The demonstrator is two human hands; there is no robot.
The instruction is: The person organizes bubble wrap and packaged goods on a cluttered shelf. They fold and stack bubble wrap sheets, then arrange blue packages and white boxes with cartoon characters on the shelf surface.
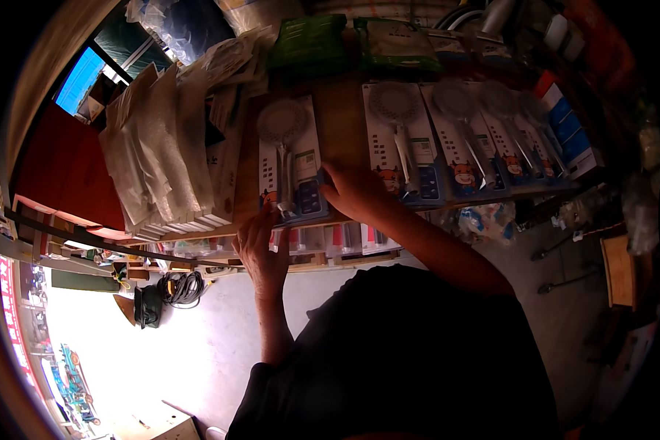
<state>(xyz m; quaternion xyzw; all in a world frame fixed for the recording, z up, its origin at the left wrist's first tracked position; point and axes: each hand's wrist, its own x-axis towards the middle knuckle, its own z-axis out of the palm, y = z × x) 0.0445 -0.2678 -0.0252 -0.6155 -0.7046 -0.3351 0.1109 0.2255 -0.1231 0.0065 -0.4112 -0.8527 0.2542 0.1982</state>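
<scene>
A handheld shower head in a blister pack lies on a wooden shelf in front of me. My left hand is at the pack's lower left corner, its fingertips over the near edge. At the pack's right edge is my right hand, thumb and forefinger apart and touching or nearly touching it. Whether either hand grips the pack is not clear. Right of it, more packed shower heads lie in a row, overlapping one another, with cartoon cow faces on their cards.
Stacked clear plastic packs stand left of the pack, beside a red box. Green packages lie at the back. A blue and white box borders the row on the right. More packs hang or stand below the shelf edge; a coiled black cable is on the floor.
</scene>
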